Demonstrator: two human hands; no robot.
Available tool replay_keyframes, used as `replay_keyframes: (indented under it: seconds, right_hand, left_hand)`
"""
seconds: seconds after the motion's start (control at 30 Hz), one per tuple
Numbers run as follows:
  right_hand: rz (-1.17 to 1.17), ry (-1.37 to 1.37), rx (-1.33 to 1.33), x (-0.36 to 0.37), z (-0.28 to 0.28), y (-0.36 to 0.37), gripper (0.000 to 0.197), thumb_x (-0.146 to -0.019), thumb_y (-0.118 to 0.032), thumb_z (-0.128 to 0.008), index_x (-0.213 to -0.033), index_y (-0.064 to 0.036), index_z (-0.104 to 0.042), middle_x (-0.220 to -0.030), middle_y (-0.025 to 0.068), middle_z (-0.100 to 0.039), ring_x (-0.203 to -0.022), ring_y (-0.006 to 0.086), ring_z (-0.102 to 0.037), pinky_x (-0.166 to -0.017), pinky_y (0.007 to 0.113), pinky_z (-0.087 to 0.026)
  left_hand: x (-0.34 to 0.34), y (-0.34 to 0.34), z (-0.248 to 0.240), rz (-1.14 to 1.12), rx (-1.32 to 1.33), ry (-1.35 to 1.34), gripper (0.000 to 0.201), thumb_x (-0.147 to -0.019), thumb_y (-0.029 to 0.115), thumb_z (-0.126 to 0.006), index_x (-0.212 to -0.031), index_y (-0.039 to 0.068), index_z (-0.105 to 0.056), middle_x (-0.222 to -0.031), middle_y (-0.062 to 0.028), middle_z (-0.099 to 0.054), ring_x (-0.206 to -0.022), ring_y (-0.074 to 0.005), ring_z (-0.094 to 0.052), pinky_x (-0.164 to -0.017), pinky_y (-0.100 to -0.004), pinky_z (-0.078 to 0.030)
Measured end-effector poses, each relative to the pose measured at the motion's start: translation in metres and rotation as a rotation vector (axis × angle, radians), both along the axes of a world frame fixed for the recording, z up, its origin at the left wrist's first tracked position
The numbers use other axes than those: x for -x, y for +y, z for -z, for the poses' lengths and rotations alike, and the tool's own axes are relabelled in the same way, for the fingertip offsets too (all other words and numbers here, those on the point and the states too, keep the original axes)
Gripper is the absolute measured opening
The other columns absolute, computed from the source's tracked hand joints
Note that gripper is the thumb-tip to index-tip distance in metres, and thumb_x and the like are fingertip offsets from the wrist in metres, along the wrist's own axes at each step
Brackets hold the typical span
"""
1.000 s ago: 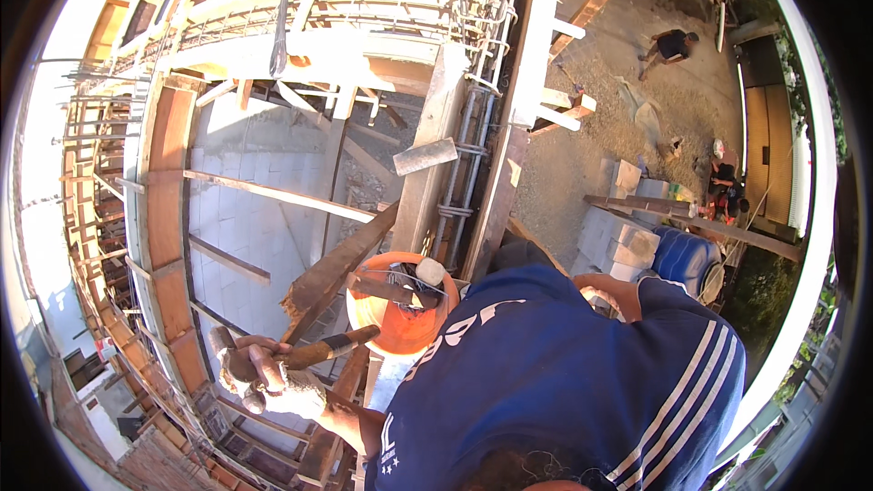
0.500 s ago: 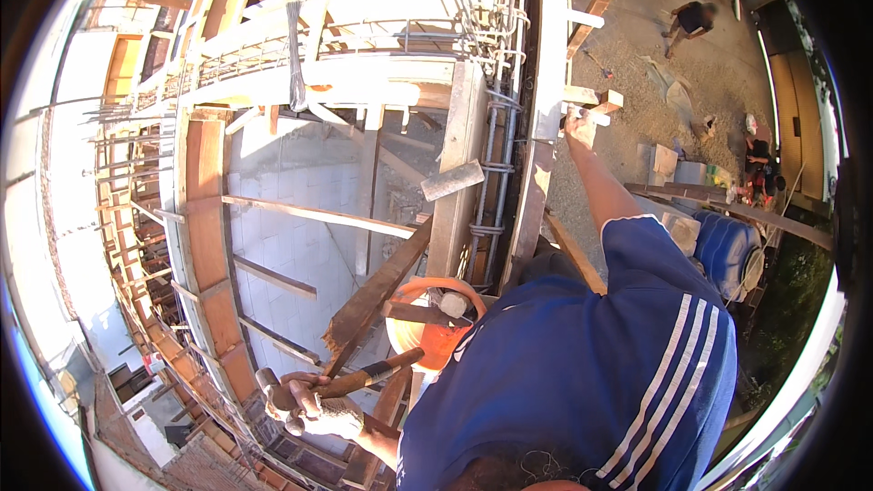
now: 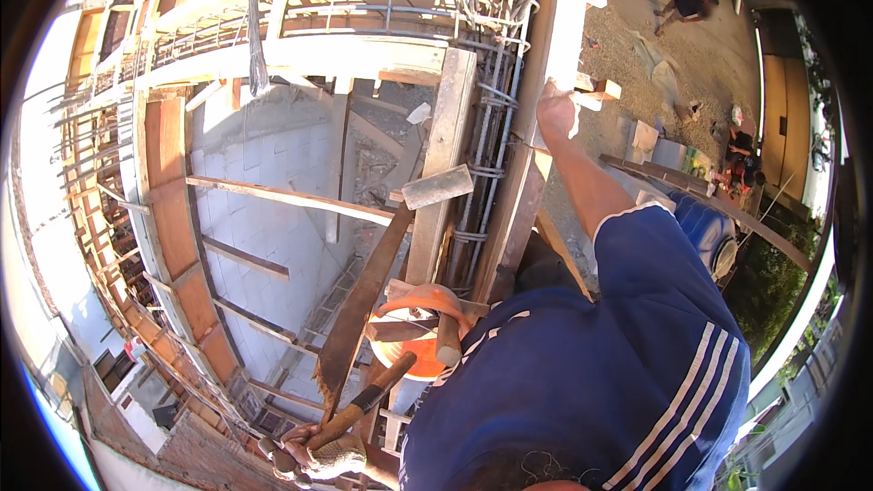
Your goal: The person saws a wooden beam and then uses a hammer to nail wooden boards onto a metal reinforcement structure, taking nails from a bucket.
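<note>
Clenched in a light work glove, the left hand (image 3: 320, 456) wraps the lower end of a hammer (image 3: 350, 418), its wooden handle slanting up and to the right from the fist, dark tape round the middle; the head lies hidden below the glove, too blurred to make out. Just above the handle's free end sits an orange bucket (image 3: 416, 336) with short wood pieces lying across its rim. Beside the bucket, to its left, a weathered plank (image 3: 364, 300) leans diagonally upward, its top meeting a short wooden block (image 3: 437, 186) fixed to an upright board (image 3: 443, 164). Right of that board runs a cage of steel reinforcing bars (image 3: 486, 155), tied with loops of wire.

Farther up, the right hand (image 3: 556, 114) closes round the edge of a pale timber post (image 3: 566, 27), the bare arm stretched straight out from a blue striped sleeve (image 3: 655, 255), well apart from the gloved fist.

Beyond and below the grip, a grey block wall (image 3: 264, 173) drops away, braced by thin wooden struts, framed by orange formwork boards (image 3: 168, 182). Far off, on sandy ground (image 3: 700, 64), another person (image 3: 687, 5) bends over.
</note>
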State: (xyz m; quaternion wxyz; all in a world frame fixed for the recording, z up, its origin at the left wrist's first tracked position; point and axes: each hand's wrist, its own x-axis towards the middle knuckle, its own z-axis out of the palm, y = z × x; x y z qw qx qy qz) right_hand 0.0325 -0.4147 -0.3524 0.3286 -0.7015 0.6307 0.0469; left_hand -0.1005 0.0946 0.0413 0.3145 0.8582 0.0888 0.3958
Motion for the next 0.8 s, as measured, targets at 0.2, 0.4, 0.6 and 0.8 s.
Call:
replay_keyframes:
  seconds: [0.2, 0.4, 0.6, 0.8]
  right_hand:
    - [-0.023, 0.028, 0.107, 0.003, 0.004, -0.002, 0.082, -0.095, -0.059, -0.045, -0.130, 0.0154, -0.047, -0.112, 0.0360, -0.063, -0.107, 0.0472, -0.062, -0.095, 0.052, -0.049]
    - [0.010, 0.040, 0.146, 0.001, 0.011, 0.001, 0.077, -0.095, -0.058, -0.044, -0.132, 0.0096, -0.050, -0.122, 0.0338, -0.060, -0.111, 0.0458, -0.062, -0.094, 0.053, -0.051]
    - [0.047, 0.102, 0.000, -0.002, -0.018, 0.000, 0.074, -0.095, -0.059, -0.045, -0.137, 0.0027, -0.047, -0.121, 0.0317, -0.061, -0.110, 0.0442, -0.064, -0.094, 0.052, -0.051]
    - [0.075, 0.012, -0.055, -0.001, -0.031, 0.000, 0.067, -0.096, -0.056, -0.047, -0.129, 0.0012, -0.056, -0.119, 0.0294, -0.063, -0.107, 0.0443, -0.065, -0.091, 0.052, -0.053]
  left_hand:
    - [0.013, 0.032, 0.004, 0.261, -0.234, 0.024, 0.037, -0.101, 0.034, -0.045, -0.117, 0.003, -0.057, -0.089, -0.0069, -0.046, -0.073, -0.0151, -0.049, -0.056, -0.0245, -0.043]
    - [0.000, 0.021, 0.004, 0.214, -0.093, -0.033, 0.034, -0.101, 0.032, -0.046, -0.103, 0.002, -0.060, -0.080, -0.0051, -0.044, -0.068, -0.0166, -0.048, -0.057, -0.0262, -0.042]
    - [-0.014, 0.013, -0.003, 0.148, -0.148, -0.036, 0.035, -0.101, 0.033, -0.045, -0.101, 0.002, -0.060, -0.079, -0.0053, -0.045, -0.068, -0.0173, -0.048, -0.057, -0.0271, -0.042]
    - [-0.044, -0.010, -0.012, 0.075, -0.237, -0.040, 0.036, -0.101, 0.035, -0.044, -0.098, 0.002, -0.060, -0.077, -0.0056, -0.046, -0.067, -0.0179, -0.049, -0.057, -0.0281, -0.042]
